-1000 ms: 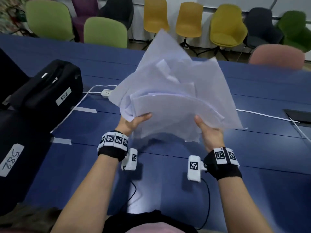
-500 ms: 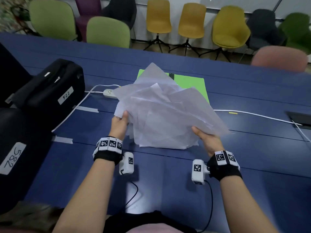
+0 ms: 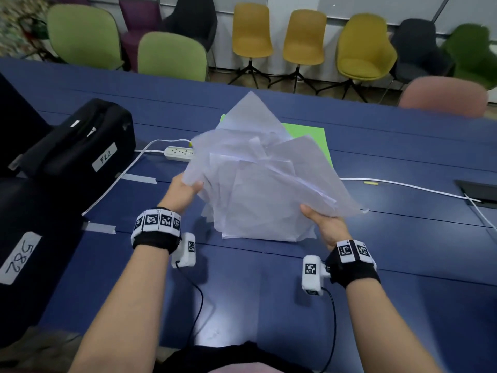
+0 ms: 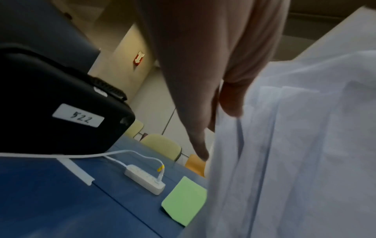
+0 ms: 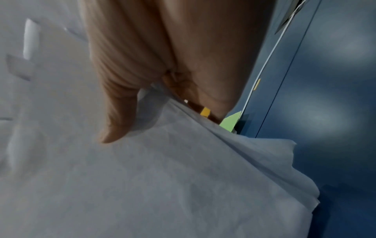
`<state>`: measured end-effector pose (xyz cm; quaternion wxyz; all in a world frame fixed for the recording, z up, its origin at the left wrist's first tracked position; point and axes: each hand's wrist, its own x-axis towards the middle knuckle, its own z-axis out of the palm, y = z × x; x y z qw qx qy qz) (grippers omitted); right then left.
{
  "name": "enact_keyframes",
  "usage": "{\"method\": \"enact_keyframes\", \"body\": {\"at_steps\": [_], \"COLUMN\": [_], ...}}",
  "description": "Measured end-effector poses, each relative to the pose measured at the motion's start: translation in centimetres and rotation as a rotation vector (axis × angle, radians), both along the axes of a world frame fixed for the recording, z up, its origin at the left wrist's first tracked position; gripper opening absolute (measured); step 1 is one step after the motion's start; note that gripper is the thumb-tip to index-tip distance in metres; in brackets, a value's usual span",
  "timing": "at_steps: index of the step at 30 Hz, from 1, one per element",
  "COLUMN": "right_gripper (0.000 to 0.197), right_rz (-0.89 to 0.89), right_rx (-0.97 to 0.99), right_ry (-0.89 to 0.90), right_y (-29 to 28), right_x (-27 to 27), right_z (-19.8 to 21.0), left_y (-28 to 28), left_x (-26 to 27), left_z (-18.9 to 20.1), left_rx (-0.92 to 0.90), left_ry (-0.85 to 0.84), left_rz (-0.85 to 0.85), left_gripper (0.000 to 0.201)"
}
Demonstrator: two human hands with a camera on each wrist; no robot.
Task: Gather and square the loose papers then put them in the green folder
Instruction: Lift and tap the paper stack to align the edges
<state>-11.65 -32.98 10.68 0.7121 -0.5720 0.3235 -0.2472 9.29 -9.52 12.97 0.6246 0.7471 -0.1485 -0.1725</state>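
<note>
Two hands held one ragged sheaf over a long blue table (image 3: 376,265), which ran the width of the room with chairs (image 3: 363,47) in green, yellow and dark colours ranked behind it. Black cases (image 3: 80,146) labelled 522 and 582 stood at the left, well apart from the work. Loose papers (image 3: 263,189) made the next largest mass: gathered into one bundle but not squared, corners fanned at several angles, the lower edge at or just above the tabletop. Green folder (image 3: 309,138) lay flat on the table behind the bundle, partly hidden by it; whether it lay open could not be told. Judged progress: gathering done, squaring under way, filing not begun. A white power strip (image 3: 178,153) and its cord lay just left of the folder, and another white cable (image 3: 403,185) crossed the table to the right; neither blocked the way to the folder, though the strip lay close. Left hand (image 3: 183,191) pinched the bundle's left edge, thumb in front and fingers (image 4: 195,125) behind. Right hand (image 3: 326,224) gripped the lower right edge, thumb (image 5: 116,112) pressed flat on the top sheet, fingers hidden underneath.
</note>
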Motion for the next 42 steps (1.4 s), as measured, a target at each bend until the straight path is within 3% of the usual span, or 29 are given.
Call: {"method": "enact_keyframes", "body": {"at_steps": [3,9,13,17,20,23,26,29,32,33,35,38,40,42], "right_gripper": [0.043,0.010,0.029,0.019,0.017,0.031,0.034,0.044,0.028,0.015,0.012,0.043,0.066,0.075], "right_rz": [0.045,-0.062,-0.095,-0.072,-0.108,-0.141,-0.105,-0.160,-0.172,-0.152,-0.106,-0.019,0.061,0.029], "right_rx": [-0.039,0.014,0.024,0.038,0.055,0.070,0.068,0.040,0.025,0.022,-0.001,0.031,0.034,0.000], "right_ry": [0.034,0.141,0.162,0.184,0.182,0.162,0.119,0.052,-0.004,-0.007,0.003,0.023,0.010,-0.041], "right_y": [0.4,0.0,-1.0,-2.1,-2.6,-2.2,-1.3,-0.3,0.0,0.0,0.1,0.6,0.7,0.5], "right_x": [0.9,0.8,-0.8,-1.9,-2.7,-2.6,-1.8,-0.6,-0.2,-0.3,-0.6,-1.0,-1.1,-0.9], "right_z": [-0.1,-0.9,-1.5,-1.8,-2.0,-1.4,-0.8,0.0,1.7,2.3,2.6,2.0,1.4,1.9], "left_y": [-0.8,-1.4,-0.3,0.0,-0.5,-1.3,-2.4,-3.6,-3.6,-3.3,-2.4,-1.4,-1.3,-1.4], "left_x": [-0.8,-1.3,-2.3,-2.9,-3.3,-4.6,-6.3,-7.3,-6.8,-6.4,-5.8,-4.7,-4.3,-3.9], "left_z": [-0.1,-1.3,-0.8,-0.9,-1.3,-1.5,-1.1,-0.2,1.1,1.5,1.9,-0.2,-1.2,-1.7], "left_rx": [0.070,-0.063,-0.032,0.134,0.192,0.210,0.040,-0.001,-0.085,-0.106,-0.161,-0.154,-0.126,-0.115], "left_ry": [0.068,0.128,0.114,0.118,0.106,0.143,0.224,0.220,0.209,0.191,0.138,0.175,0.231,0.251], "left_rz": [-0.140,-0.068,-0.276,-0.496,-0.595,-0.557,-0.420,-0.215,-0.166,-0.172,-0.210,-0.133,-0.047,-0.021], "left_gripper": [0.039,0.054,0.049,0.050,0.065,0.058,0.073,0.055,0.038,0.038,0.052,0.082,0.079,0.069]}}
